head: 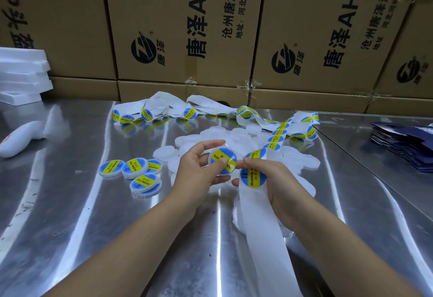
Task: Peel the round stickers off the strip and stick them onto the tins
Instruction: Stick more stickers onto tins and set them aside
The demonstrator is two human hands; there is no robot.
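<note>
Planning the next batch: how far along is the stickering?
Done: four stickered tins lie at left. In hand: the left hand holds a tin, thumb pressing its sticker down; the right hand holds the strip. Left: a pile of bare tins, and many stickers on the strip.

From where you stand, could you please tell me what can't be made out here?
Head view only:
- Bare tins: count hidden by left hand, right hand and strip.
- Held tin: label partly under the left thumb.
- Dark blue stack: cut off by right edge.
- White object: cut by left edge, blurred.
</note>
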